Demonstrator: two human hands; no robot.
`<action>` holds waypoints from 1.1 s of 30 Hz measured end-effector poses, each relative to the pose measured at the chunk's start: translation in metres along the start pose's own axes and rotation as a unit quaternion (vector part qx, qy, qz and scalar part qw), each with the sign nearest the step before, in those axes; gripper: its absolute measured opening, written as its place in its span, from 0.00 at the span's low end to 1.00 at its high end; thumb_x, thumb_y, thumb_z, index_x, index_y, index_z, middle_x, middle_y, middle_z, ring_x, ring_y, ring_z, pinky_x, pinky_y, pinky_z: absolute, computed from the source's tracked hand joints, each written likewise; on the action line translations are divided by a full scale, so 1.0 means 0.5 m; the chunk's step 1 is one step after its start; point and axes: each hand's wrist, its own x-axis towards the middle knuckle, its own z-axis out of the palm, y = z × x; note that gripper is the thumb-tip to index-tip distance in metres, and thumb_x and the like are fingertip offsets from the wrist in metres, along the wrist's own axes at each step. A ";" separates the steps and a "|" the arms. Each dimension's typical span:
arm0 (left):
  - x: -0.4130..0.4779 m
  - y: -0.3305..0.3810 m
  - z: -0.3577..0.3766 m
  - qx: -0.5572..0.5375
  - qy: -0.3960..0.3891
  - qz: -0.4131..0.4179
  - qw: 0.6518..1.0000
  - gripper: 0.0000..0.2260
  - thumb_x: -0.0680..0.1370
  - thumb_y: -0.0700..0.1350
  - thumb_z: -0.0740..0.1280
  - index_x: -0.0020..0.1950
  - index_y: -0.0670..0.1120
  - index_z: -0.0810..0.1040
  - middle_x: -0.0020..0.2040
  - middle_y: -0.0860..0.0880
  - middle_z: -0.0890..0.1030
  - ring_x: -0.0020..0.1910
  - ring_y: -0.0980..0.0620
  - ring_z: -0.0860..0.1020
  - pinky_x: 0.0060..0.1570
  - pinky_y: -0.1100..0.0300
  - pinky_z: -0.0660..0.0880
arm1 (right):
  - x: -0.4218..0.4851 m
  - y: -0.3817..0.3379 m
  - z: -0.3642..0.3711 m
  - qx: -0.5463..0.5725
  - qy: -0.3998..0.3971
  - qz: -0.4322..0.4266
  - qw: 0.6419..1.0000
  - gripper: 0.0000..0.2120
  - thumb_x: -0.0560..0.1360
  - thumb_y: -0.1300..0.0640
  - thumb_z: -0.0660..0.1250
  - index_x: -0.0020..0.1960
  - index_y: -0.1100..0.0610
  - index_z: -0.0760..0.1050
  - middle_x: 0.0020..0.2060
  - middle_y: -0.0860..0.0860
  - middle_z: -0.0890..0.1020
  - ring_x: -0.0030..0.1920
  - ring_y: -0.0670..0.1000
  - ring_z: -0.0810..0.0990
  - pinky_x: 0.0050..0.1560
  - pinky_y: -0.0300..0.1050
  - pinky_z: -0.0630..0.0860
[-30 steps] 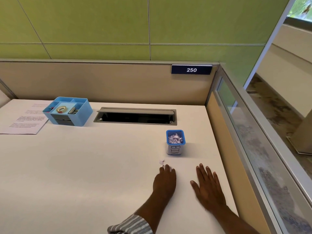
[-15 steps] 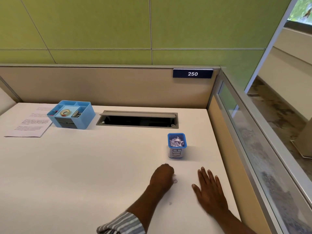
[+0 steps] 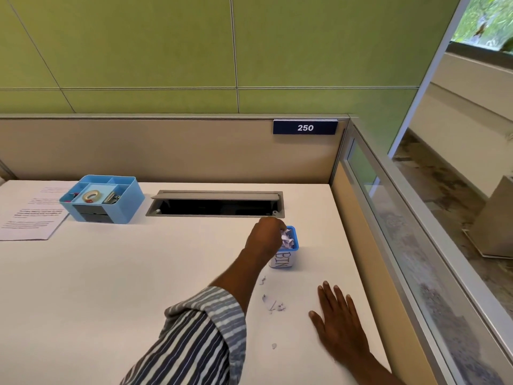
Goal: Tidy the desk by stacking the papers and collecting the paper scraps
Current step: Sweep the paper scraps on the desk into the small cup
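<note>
- Paper [image 3: 30,215], printed with text, lies flat at the far left of the desk [image 3: 125,273], with its right edge just beside the blue organiser [image 3: 122,207].
- That organiser holds a roll of tape [image 3: 92,196] in its middle compartment.
- Right of it, near the back wall, a grey cable slot [image 3: 216,204] is set into the desktop.
- My left hand [image 3: 266,236], reaching out of a striped sleeve [image 3: 200,337], is over the left rim of the bin [image 3: 286,258]. Its fingers are bunched and curled downward at the opening. They are hidden behind the back of my hand, so I cannot tell whether they pinch anything.
- The bin is a small blue-rimmed cup with "BIN" written on its side. It stands upright and is full of crumpled paper scraps [image 3: 288,238].
- More loose scraps [image 3: 273,304] lie on the desk between my two arms, just in front of the bin, and one tiny bit [image 3: 274,345] sits nearer to me.
- My right hand [image 3: 337,323] lies flat, palm down, fingers straight and slightly spread, holding nothing, near the desk's right edge.
</note>
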 end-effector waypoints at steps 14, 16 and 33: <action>0.006 -0.010 0.024 -0.022 -0.028 0.057 0.998 0.20 0.79 0.42 0.65 0.71 0.48 0.72 0.68 0.45 0.76 0.63 0.45 0.76 0.58 0.56 0.73 | 0.006 0.001 0.004 0.003 -0.002 -0.003 1.000 0.33 0.80 0.38 0.44 0.78 0.51 0.37 0.76 0.45 0.36 0.77 0.49 0.35 0.75 0.47 0.31; 0.001 -0.013 0.027 -0.007 -0.019 0.073 0.997 0.23 0.79 0.41 0.64 0.74 0.50 0.68 0.70 0.45 0.75 0.65 0.45 0.76 0.58 0.54 0.75 | 0.006 0.002 0.003 0.007 -0.001 -0.002 1.000 0.33 0.79 0.38 0.44 0.78 0.52 0.39 0.76 0.45 0.37 0.77 0.49 0.35 0.75 0.48 0.32; -0.234 -0.359 0.168 0.179 -0.018 -0.029 0.983 0.31 0.80 0.63 0.40 0.80 0.50 0.46 0.79 0.47 0.40 0.80 0.44 0.43 0.76 0.46 0.40 | 0.002 -0.008 -0.008 -0.027 -0.008 0.007 1.000 0.44 0.69 0.32 0.21 0.79 0.52 0.41 0.78 0.47 0.41 0.79 0.50 0.41 0.77 0.48 0.36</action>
